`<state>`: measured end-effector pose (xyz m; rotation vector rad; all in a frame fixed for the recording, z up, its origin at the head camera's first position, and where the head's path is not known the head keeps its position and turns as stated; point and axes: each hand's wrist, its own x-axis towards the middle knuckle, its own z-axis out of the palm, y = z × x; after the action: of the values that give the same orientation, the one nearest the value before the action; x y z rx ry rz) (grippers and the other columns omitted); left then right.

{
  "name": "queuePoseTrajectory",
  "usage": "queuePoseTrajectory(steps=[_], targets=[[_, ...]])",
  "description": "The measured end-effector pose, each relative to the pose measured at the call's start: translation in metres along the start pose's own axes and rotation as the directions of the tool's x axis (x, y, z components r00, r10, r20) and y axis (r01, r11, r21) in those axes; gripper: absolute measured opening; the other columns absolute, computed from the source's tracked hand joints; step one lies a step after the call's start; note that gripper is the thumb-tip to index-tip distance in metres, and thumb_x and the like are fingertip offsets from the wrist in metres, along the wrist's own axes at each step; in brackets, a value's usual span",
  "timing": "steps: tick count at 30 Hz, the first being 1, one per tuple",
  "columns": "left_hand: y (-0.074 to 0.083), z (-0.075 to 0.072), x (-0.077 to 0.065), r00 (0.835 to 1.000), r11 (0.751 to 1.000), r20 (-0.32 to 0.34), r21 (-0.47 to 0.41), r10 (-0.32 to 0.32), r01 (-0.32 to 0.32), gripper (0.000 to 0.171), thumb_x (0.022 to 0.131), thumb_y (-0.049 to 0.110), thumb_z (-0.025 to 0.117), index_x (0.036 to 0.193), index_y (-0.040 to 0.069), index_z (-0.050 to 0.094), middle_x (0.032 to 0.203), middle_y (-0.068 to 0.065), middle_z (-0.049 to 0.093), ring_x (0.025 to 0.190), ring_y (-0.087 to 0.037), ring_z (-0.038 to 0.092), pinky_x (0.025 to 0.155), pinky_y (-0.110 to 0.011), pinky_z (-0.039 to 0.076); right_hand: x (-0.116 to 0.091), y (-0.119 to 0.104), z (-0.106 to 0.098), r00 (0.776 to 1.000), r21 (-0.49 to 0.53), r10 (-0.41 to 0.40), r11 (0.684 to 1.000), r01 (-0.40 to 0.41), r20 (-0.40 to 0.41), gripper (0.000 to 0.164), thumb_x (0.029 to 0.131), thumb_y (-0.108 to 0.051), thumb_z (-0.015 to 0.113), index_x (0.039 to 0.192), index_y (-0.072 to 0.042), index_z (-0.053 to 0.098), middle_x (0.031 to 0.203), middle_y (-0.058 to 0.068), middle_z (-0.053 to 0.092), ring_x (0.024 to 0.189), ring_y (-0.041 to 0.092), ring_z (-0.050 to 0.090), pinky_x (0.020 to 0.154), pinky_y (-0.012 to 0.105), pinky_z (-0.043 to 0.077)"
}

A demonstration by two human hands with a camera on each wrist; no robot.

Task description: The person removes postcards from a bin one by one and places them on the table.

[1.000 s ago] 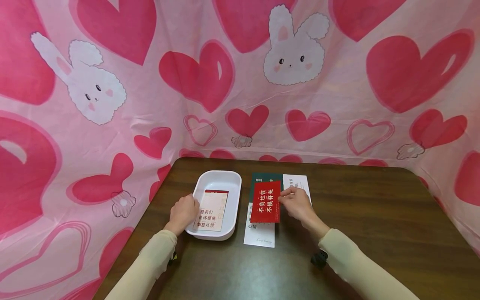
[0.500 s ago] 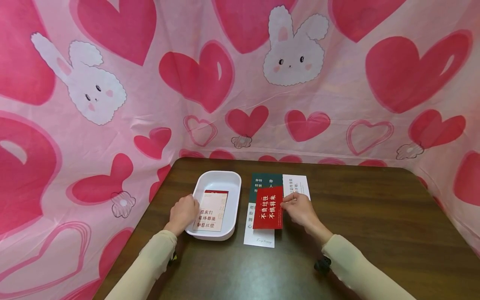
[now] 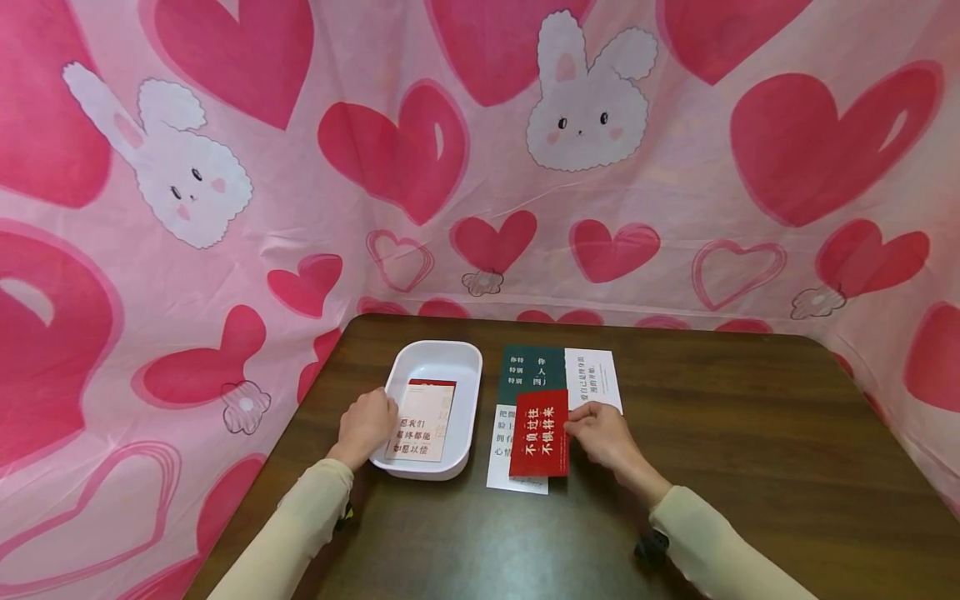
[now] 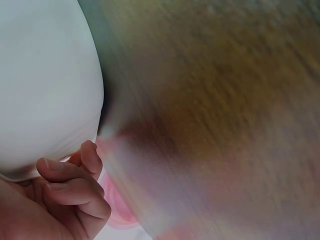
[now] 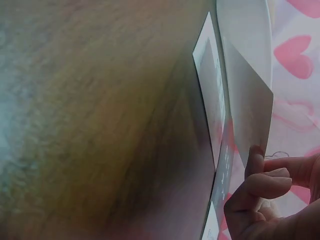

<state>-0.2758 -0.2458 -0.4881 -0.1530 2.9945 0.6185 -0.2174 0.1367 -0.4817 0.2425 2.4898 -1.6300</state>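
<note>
My right hand point(image 3: 606, 437) pinches the right edge of a red card point(image 3: 540, 433) with pale Chinese lettering. The right wrist view shows the card's pale back point(image 5: 250, 100), held up off the table between thumb and fingers. Beneath it lie a white card point(image 3: 501, 475) and, just behind, a dark green card point(image 3: 532, 360); the red card partly covers both. At the left, my left hand point(image 3: 366, 429) grips the near-left rim of a white tray point(image 3: 442, 358), fingers curled under its edge point(image 4: 75, 185). Inside the tray, a cream card point(image 3: 420, 433) overlaps another red card point(image 3: 432, 382).
Another white card point(image 3: 596, 371) lies to the right of the green one, behind my right hand. The brown wooden table point(image 3: 750, 433) extends to the right and toward me. A pink curtain point(image 3: 480, 183) with hearts and rabbits hangs behind and along the sides.
My right hand has drawn the red card toward me and slightly right, uncovering more of the green card and covering more of the near white one. The left hand stays on the tray.
</note>
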Motion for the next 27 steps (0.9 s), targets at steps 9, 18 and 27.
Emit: queuePoseTrajectory(steps=[9,18,27], targets=[[0.000,0.000,0.000,1.000,1.000,0.010,-0.005,-0.006,0.006,0.030,0.104,0.018,0.058,0.117,-0.009,0.061,0.085,-0.014,0.062,0.075,-0.028,0.062,0.073,-0.049,0.059,-0.005,0.007,0.001,1.000,0.007,0.012,1.000,-0.012,0.016,0.022,0.099,-0.015,0.071,0.109,0.003,0.066,0.092,0.007,0.073,0.067,0.025,0.057,0.056,0.029,0.047],[0.000,0.000,0.001,1.000,1.000,0.009,-0.001,-0.005,0.005,0.031,0.104,0.018,0.059,0.118,-0.010,0.061,0.086,-0.014,0.062,0.075,-0.028,0.062,0.073,-0.049,0.059,-0.005,0.013,0.003,1.000,-0.003,0.019,1.000,-0.019,0.011,0.014,0.098,-0.013,0.072,0.100,0.001,0.072,0.086,0.008,0.070,0.059,0.022,0.053,0.052,0.030,0.044],[-0.001,0.001,0.000,0.999,0.999,-0.041,0.006,0.035,-0.035,0.028,0.105,0.017,0.054,0.107,-0.009,0.063,0.076,-0.012,0.057,0.070,-0.029,0.059,0.066,-0.047,0.054,-0.008,0.018,0.005,1.000,-0.096,0.027,0.995,-0.025,0.013,0.014,0.096,-0.015,0.072,0.088,-0.005,0.076,0.073,0.006,0.069,0.051,0.020,0.056,0.046,0.027,0.043]])
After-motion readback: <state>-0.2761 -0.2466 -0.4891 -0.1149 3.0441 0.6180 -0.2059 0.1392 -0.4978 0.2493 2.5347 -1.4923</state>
